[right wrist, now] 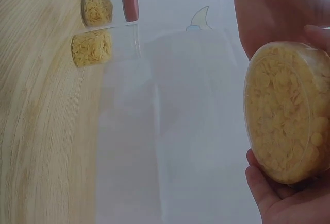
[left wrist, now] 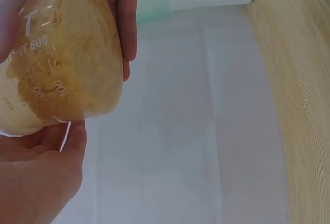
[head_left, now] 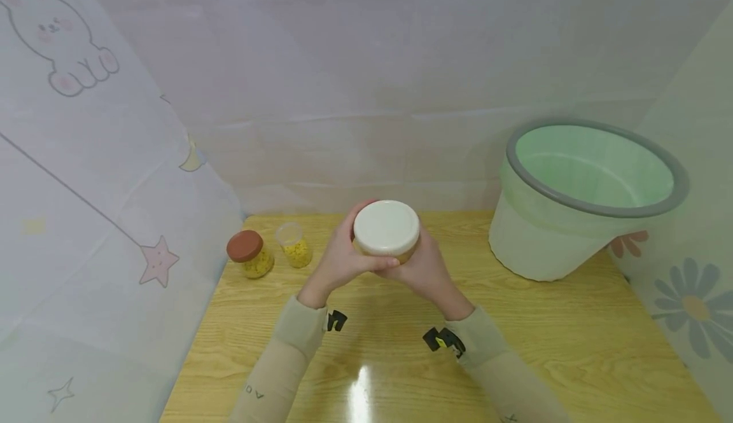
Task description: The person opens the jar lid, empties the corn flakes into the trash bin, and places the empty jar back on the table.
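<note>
Both hands grip a clear jar with a white lid [head_left: 386, 227] above the table, my left hand [head_left: 347, 252] on its left side and my right hand [head_left: 422, 265] on its right. The left thumb reaches across the near side, close under the lid. In the left wrist view the jar [left wrist: 67, 59] shows printed measuring marks and yellow flakes that fill part of it. Its round base [right wrist: 281, 116], covered inside by flakes, faces the right wrist camera. The lid is hidden in both wrist views.
Back left on the wooden table [head_left: 258, 346] stand a small jar with a red-brown lid [head_left: 246, 248] and a clear container [head_left: 294, 248], both holding yellow pieces. A large pale green bucket with a grey rim [head_left: 518, 232] stands at the right. Printed cloth walls [head_left: 366, 79] enclose the table.
</note>
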{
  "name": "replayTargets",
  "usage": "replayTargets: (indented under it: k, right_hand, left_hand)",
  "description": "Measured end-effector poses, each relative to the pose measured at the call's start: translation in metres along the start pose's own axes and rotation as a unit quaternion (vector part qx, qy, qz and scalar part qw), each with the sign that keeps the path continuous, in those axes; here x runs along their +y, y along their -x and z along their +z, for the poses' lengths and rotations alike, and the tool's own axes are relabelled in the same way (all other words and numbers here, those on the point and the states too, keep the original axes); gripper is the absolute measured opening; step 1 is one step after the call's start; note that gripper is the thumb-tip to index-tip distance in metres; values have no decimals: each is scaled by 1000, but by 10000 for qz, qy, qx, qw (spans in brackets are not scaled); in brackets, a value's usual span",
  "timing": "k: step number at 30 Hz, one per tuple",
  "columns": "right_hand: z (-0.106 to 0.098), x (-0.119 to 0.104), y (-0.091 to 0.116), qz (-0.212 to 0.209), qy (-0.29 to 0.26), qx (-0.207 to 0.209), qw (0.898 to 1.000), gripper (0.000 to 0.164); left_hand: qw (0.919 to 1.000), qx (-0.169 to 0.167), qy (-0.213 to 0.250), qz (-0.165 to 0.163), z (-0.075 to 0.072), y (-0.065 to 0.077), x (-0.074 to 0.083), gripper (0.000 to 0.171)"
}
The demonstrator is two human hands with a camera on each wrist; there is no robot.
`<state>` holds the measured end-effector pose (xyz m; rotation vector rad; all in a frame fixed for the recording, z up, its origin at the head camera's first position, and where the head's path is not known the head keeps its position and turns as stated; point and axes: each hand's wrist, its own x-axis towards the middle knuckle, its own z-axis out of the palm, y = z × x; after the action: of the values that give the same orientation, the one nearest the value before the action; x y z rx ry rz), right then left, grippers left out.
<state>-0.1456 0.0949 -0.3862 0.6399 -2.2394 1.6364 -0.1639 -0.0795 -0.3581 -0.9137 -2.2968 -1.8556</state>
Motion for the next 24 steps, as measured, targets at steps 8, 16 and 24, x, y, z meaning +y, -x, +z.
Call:
replayTargets:
  k: [8,16,24]
  right_hand:
    - [-8,9,-2,343,157,327,9988,91]
    - [-12,14,-3,324,81,348,9988,92]
    - [-8,11,-2,254,-228,309,9989,90]
  left_hand:
    - [9989,115,-82,441,-1,4,-3,78]
    - [9980,403,-28,480,1,5,-7,54]
    - [9985,455,39,291,1,3,-6,67]
